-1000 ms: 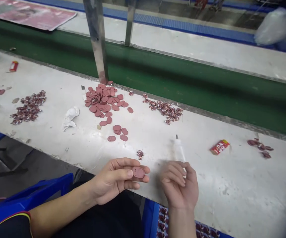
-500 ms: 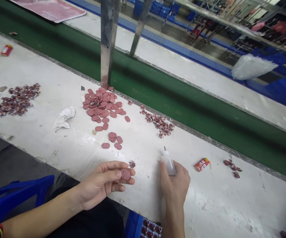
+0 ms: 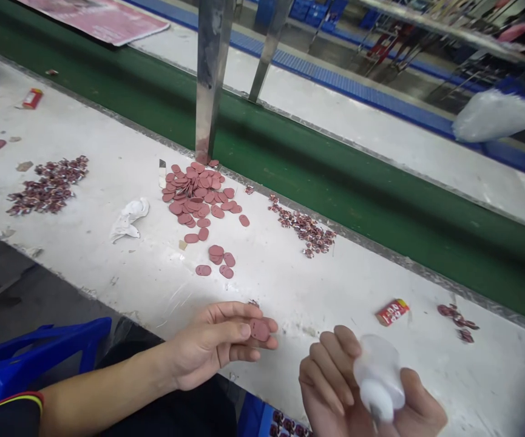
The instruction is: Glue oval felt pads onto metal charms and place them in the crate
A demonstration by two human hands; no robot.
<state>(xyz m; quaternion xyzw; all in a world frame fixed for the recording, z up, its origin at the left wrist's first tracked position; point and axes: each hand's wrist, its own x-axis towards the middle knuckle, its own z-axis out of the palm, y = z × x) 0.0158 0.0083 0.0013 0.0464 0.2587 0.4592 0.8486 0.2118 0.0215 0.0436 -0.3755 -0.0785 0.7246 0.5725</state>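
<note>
Head view: the left hand is pinching a reddish oval piece over the table's near side, thumb at its left end and fingers behind, a hold probably chosen for leaving most of its face uncovered. To the right, the right hand is gripping a translucent bottle between thumb and fingers, its white cap facing the near side, seemingly clear of the fingertips. Beyond the left hand, a pile of ovals is lying loose, apparently for easy reach; small shiny pieces are clustering farther right. The white table is showing scuffs and specks. A green strip is running along its far side, a metal post is rising behind the pile, and a clear plastic bag is resting far right.
</note>
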